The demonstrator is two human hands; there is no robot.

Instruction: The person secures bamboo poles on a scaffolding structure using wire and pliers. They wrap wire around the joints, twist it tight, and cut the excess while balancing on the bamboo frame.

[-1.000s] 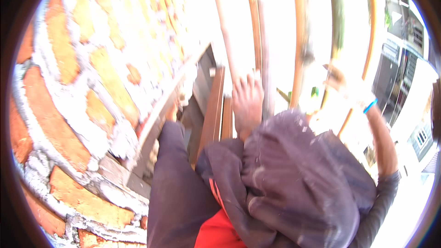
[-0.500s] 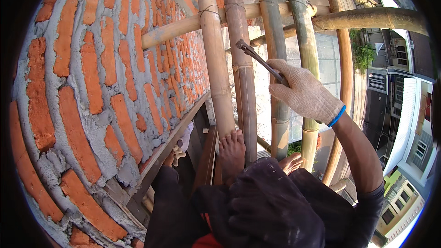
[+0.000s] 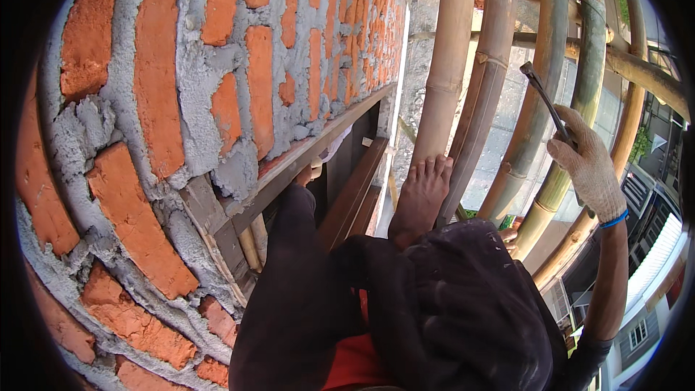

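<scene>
My right hand (image 3: 590, 163), in a knitted glove with a blue cuff, is closed round a long, dark metal tool (image 3: 544, 95). The tool slants up and left from my fist and ends in a small blunt head; its exact kind does not show. It is held above the bamboo poles. My left hand (image 3: 308, 175) shows only in a small part, at the opening under the ledge (image 3: 318, 137) of the brick wall (image 3: 159, 80). Its fingers are mostly hidden in shadow, with something whitish beside it.
Upright on view, several bamboo poles (image 3: 443, 65) run side by side, tied to crosswise poles. My bare foot (image 3: 423, 192) stands on one of them. Gaps between the poles show ground far below. Brown wooden framing (image 3: 355, 195) borders the wall opening. Houses (image 3: 651, 261) lie at the right.
My view has shifted left and nearer the wall, so the poles, feet and right hand sit farther right in the picture. The tool stays in my right hand.
</scene>
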